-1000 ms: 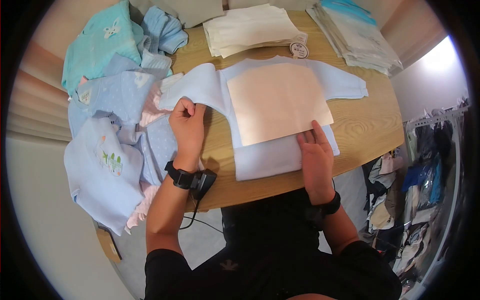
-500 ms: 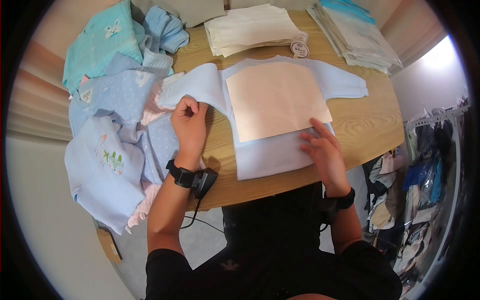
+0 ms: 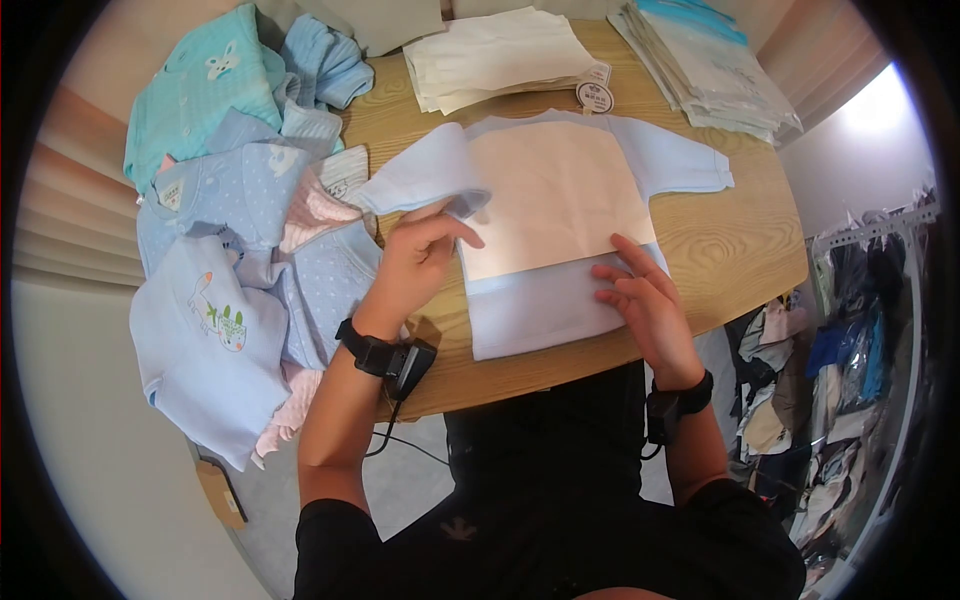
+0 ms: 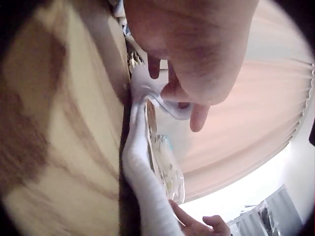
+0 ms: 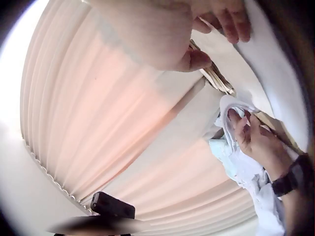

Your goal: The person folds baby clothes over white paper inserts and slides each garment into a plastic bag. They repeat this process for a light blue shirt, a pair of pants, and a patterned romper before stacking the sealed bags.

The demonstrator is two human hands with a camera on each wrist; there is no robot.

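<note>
A light blue baby top lies on the table with a cream sheet of card on it. My left hand pinches the left-side sleeve, which is lifted and bent over toward the card's left edge. In the left wrist view, the raised sleeve cloth shows among the fingers. My right hand rests at the card's lower right edge, its fingers loosely spread over card and cloth. The other sleeve lies stretched out to the right. A round tag sits by the neckline.
Loose baby clothes are heaped on the left, with a turquoise garment behind. A stack of cream sheets stands at the back, clear plastic bags at back right. Clothes hang on a rack beyond the table's right edge.
My left hand has moved right, lifting the sleeve and bending it inward over the card's edge. My right hand shifted slightly right, then stayed by the card's lower edge.
</note>
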